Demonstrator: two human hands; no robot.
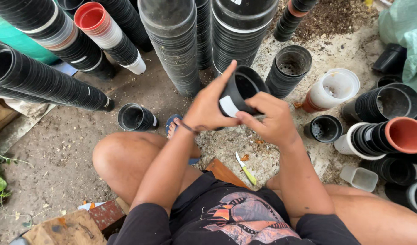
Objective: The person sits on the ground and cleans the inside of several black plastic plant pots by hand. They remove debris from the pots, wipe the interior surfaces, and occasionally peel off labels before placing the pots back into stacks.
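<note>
The black pot [239,90], a single small plastic one with a white label on its side, is held up in the middle of the view above the ground, its mouth turned to the far right. The left hand [210,105] is wrapped around its near-left wall, forefinger stretched up along the rim. The right hand [267,119] is closed with fingertips pinched at the label's edge; whether it grips the label or only presses it is hard to tell.

Far behind stand two tall upright stacks of black pots [174,41], their tops cut off by the frame. To the far left lie three slanting stacks, one ending in a red pot [91,16]. One short black stack [136,117] sits on the ground to the left, another [289,68] just right of the hands. At the right lie a white-mouthed stack [331,90], a loose black pot [325,128] and a stack capped with a terracotta pot [404,134]; more stacks there run off the edge.

One small knife [245,169] with a yellow-green handle lies on the ground near the knees, beside a wooden board [224,173] partly hidden by the person's shirt.
</note>
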